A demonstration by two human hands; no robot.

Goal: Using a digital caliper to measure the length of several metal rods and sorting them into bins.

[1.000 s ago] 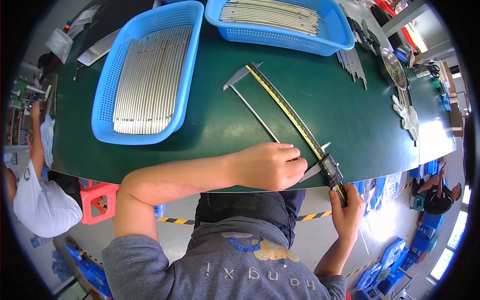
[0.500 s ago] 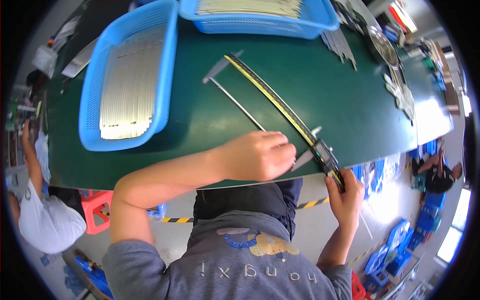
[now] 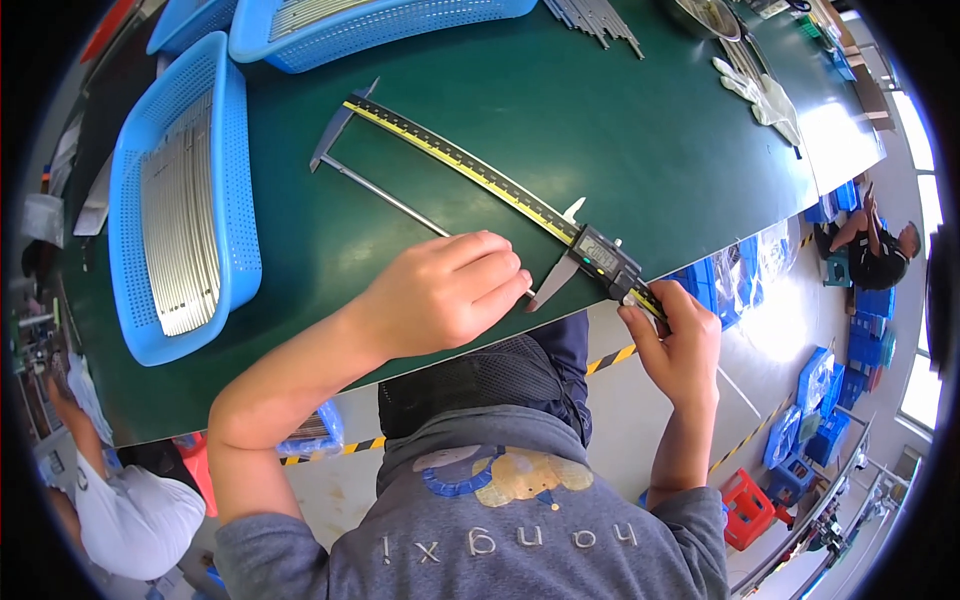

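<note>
My left hand (image 3: 440,295) is closed around a thin metal rod (image 3: 390,198) near its lower end. That rod lies lengthwise between the two jaws of a digital caliper (image 3: 470,172); its far end meets the far jaw, and its near end is at the sliding jaw beside my fingertips. My right hand (image 3: 682,340) grips the caliper's near end at the table edge, its thumb and fingers closed round the beam just behind the display. The caliper slants over the green table (image 3: 330,290), with its display facing up.
A blue basket (image 3: 240,215) of similar rods stands at the left, another blue basket (image 3: 400,38) behind it. Loose rods (image 3: 600,22), a metal bowl (image 3: 705,18) and white gloves (image 3: 765,100) lie far right. People sit at left (image 3: 140,520) and right (image 3: 875,260).
The view has turned, so the baskets and caliper appear farther left. The caliper lies flatter across the picture and its display shows more plainly. Both hands keep their holds.
</note>
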